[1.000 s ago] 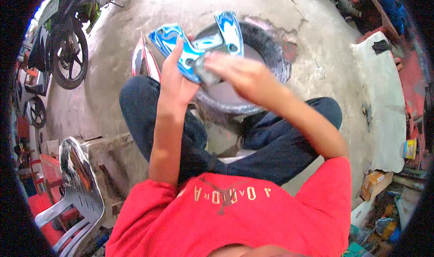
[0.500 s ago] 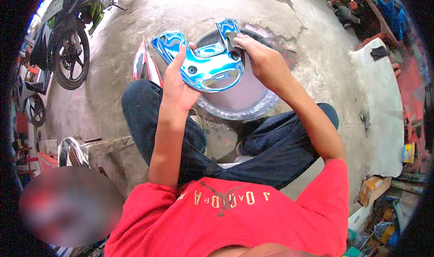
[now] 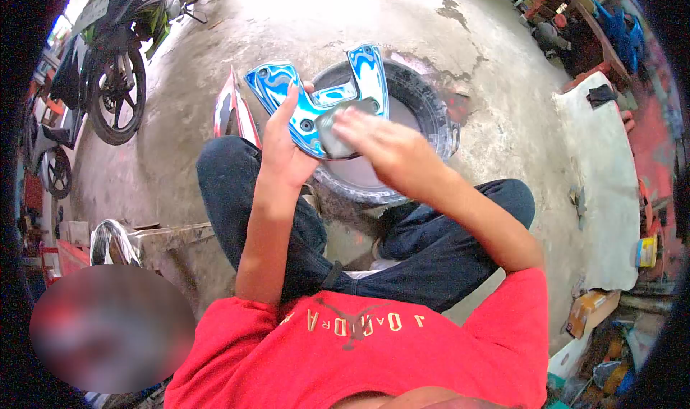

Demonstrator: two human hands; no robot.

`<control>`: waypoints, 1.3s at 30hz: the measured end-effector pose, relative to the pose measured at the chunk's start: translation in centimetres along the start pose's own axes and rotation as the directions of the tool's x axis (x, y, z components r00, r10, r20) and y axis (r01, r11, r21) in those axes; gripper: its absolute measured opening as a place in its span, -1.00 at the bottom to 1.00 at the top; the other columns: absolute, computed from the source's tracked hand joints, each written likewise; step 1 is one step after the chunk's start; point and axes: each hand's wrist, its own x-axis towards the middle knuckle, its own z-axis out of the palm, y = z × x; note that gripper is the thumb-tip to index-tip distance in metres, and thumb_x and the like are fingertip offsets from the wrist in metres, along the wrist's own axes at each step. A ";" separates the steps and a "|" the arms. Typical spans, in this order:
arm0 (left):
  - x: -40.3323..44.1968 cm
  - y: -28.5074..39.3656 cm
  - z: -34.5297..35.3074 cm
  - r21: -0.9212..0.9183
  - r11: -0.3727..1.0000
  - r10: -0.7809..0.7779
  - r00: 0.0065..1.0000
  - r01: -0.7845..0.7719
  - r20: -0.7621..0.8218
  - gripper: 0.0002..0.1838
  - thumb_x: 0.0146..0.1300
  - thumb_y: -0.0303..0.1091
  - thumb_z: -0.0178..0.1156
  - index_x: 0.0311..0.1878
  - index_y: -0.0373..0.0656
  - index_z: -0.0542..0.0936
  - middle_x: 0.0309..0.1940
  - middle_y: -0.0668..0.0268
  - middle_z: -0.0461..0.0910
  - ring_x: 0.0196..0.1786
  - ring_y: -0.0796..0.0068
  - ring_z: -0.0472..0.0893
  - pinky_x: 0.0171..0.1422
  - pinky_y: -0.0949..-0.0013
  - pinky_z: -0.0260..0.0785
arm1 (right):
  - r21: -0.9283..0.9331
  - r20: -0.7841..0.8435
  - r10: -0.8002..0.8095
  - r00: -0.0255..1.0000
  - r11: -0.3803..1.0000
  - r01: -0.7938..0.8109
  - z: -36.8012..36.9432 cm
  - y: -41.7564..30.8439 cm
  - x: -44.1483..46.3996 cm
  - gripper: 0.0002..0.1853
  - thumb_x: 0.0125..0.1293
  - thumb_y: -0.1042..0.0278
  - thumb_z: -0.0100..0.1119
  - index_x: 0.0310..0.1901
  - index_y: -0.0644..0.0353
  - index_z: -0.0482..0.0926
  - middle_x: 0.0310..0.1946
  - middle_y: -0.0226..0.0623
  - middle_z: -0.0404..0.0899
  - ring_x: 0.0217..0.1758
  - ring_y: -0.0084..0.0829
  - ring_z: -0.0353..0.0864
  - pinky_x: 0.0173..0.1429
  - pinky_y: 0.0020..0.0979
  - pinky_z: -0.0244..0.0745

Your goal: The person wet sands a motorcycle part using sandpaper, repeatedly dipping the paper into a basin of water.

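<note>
My left hand (image 3: 282,146) grips the left side of a glossy blue-and-white motorcycle trim panel (image 3: 305,111), a U-shaped piece with round screw holes. The thumb lies over its face and the fingers curl behind it. My right hand (image 3: 392,146) presses a thin grey sheet that looks like sandpaper (image 3: 330,134) flat on the panel's lower middle, with motion blur at the fingertips. Below the panel stands a round black basin (image 3: 422,93), like a cut tire, holding cloudy greyish liquid.
A red-and-white fairing piece (image 3: 236,111) stands left of the basin on the concrete floor (image 3: 496,107). Motorcycles (image 3: 115,85) are parked at the upper left. A pale panel (image 3: 600,186), a cardboard box (image 3: 593,312) and clutter line the right side.
My right hand has slid the sandpaper from the panel's upper right arm down and left to its lower middle. The panel sits slightly lower in view, still in my left hand.
</note>
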 end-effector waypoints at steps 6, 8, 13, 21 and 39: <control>-0.8 -0.3 1.9 0.029 0.999 0.040 0.997 -0.038 -0.067 -0.75 0.50 -0.16 0.13 -0.03 -0.16 0.58 -0.06 0.05 0.67 0.05 0.08 0.67 0.19 0.00 0.53 | -0.015 -0.037 0.216 0.976 0.976 -0.217 -1.0 4.4 0.4 -0.48 0.20 0.66 0.04 0.24 0.26 0.51 0.25 -0.01 0.56 0.34 -0.15 0.55 0.41 -0.22 0.47; -0.3 -0.1 1.3 0.015 1.000 0.005 0.999 -0.005 -0.046 -0.75 0.50 -0.16 0.13 -0.03 -0.15 0.59 -0.05 0.05 0.67 0.06 0.08 0.67 0.20 -0.01 0.53 | -0.009 -0.023 0.099 0.995 0.995 -0.099 -0.5 2.8 -0.1 -0.49 0.21 0.65 0.05 0.24 0.26 0.51 0.24 -0.01 0.56 0.33 -0.14 0.56 0.40 -0.22 0.48; -0.5 -0.3 1.2 0.012 1.000 -0.008 0.999 0.008 -0.037 -0.74 0.50 -0.15 0.13 -0.03 -0.15 0.59 -0.07 0.07 0.67 0.06 0.11 0.67 0.17 -0.04 0.54 | 0.012 -0.011 0.014 1.000 1.000 -0.013 -0.2 1.8 0.4 -0.52 0.24 0.63 0.05 0.23 0.25 0.52 0.23 -0.01 0.58 0.30 -0.12 0.59 0.38 -0.23 0.49; -0.1 -0.4 0.7 -0.025 1.000 -0.003 0.999 0.005 0.049 -0.76 0.49 -0.17 0.15 -0.04 -0.15 0.59 -0.06 0.03 0.67 0.05 0.09 0.68 0.17 -0.03 0.55 | -0.026 0.036 -0.025 0.999 0.999 0.026 -0.1 -0.9 0.2 -0.49 0.19 0.63 0.08 0.22 0.20 0.53 0.22 -0.07 0.58 0.32 -0.16 0.58 0.38 -0.21 0.50; -0.2 -0.6 1.2 -0.012 1.000 -0.024 0.999 0.024 -0.035 -0.76 0.48 -0.17 0.16 -0.05 -0.15 0.59 -0.09 0.12 0.67 0.00 0.14 0.69 0.14 -0.02 0.56 | -0.066 -0.036 0.117 0.992 0.991 -0.119 -0.7 3.4 0.0 -0.58 0.30 0.60 0.02 0.21 0.26 0.54 0.21 -0.06 0.59 0.28 -0.14 0.61 0.34 -0.23 0.53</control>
